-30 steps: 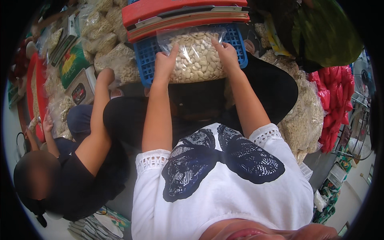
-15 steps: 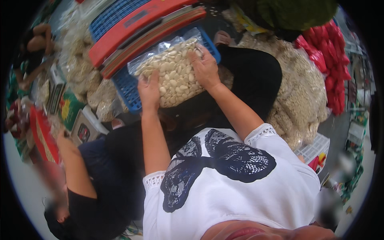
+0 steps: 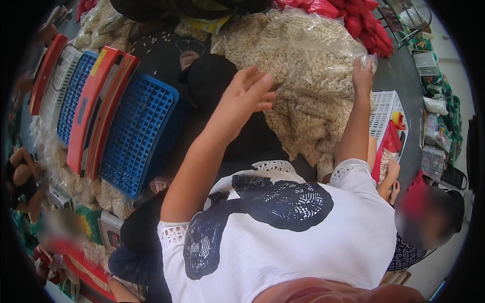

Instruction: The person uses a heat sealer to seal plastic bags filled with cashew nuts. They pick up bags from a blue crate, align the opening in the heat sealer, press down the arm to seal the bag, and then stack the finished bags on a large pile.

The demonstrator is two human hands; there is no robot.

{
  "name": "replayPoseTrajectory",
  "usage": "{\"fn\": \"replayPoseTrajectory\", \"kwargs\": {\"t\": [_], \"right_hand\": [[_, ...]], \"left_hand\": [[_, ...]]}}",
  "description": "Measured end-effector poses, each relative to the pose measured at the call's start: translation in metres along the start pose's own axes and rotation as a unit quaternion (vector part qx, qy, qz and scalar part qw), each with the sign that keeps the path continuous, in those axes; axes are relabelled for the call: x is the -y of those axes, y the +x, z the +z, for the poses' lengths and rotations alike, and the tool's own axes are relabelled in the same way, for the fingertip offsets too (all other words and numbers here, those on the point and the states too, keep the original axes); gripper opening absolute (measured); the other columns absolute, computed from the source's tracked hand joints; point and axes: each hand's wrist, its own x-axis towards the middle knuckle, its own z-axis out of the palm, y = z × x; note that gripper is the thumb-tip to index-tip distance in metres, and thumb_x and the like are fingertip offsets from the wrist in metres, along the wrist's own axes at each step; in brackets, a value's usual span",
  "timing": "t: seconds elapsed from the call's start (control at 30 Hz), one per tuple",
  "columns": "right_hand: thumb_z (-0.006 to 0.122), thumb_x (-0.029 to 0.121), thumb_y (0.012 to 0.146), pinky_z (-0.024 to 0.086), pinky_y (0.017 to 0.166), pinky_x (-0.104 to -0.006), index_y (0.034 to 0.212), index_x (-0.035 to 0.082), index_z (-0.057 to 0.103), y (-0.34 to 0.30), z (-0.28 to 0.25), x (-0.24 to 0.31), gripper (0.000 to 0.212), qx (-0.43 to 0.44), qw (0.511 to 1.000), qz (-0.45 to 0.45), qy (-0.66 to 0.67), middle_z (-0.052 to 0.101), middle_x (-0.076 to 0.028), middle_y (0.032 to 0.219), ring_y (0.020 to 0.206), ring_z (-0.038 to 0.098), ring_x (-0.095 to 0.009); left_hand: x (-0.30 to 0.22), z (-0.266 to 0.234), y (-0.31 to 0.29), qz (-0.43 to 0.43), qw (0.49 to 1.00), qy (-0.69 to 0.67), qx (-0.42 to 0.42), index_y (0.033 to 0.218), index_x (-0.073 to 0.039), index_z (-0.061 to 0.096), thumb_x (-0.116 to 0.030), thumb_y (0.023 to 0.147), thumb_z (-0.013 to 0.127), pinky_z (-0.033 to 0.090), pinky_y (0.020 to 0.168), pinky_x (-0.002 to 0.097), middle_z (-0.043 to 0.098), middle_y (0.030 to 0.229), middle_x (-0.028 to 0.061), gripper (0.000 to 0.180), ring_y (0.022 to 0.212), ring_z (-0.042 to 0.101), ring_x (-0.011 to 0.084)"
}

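A clear plastic bag of pale flat seeds (image 3: 323,76) lies on top of a heap of similar filled bags (image 3: 252,43), in front of me to the right. My right hand (image 3: 361,78) grips its right-hand corner, thumb on top; the other fingers are partly hidden. Raised near the heap's left side, my left hand (image 3: 247,96) is empty, its fingers apart and off the bag. To the left, a long red bag sealer (image 3: 93,108) lies across a blue plastic basket (image 3: 144,126).
Red bundles (image 3: 364,22) stand behind the heap. A white basket (image 3: 381,113) holding red bags sits at the right, beside a seated person (image 3: 429,222). More seed bags (image 3: 103,22) lie at the far left. Loose seeds (image 3: 151,43) are scattered on the floor.
My body has turned right, away from the sealer. Both hands held the seed bag over the blue basket; now it rests on the heap, the left hand off it, the right still gripping.
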Motion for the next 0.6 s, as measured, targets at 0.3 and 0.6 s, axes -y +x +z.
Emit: {"fn": "replayPoseTrajectory", "kwargs": {"t": [0.3, 0.6], "right_hand": [[0.038, 0.062, 0.087, 0.034, 0.101, -0.054, 0.142, 0.025, 0.035, -0.038, 0.088, -0.018, 0.066, 0.13, 0.947, 0.098, -0.276, 0.033, -0.022, 0.143, 0.128, 0.037, -0.043], [0.047, 0.046, 0.089, 0.029, 0.101, -0.0593, 0.135, 0.018, 0.046, -0.07, 0.138, 0.123, 0.054, -0.033, 0.925, -0.229, -0.301, 0.043, -0.017, 0.139, 0.128, 0.038, -0.037]], "left_hand": [[-0.014, -0.188, -0.223, 0.197, 0.926, 0.064, -0.317, 0.117, 0.001, 0.054, -0.023, 0.093, 0.055, 0.049, 0.083, 0.0306, 0.064, 0.105, 0.0146, 0.034, 0.093, 0.063, 0.0209], [0.193, -0.39, -0.422, -0.042, 0.673, 0.042, -0.737, 0.12, 0.005, 0.053, -0.038, 0.078, 0.072, 0.052, 0.075, 0.0309, 0.062, 0.109, 0.0191, 0.063, 0.089, 0.064, 0.0237]]}}
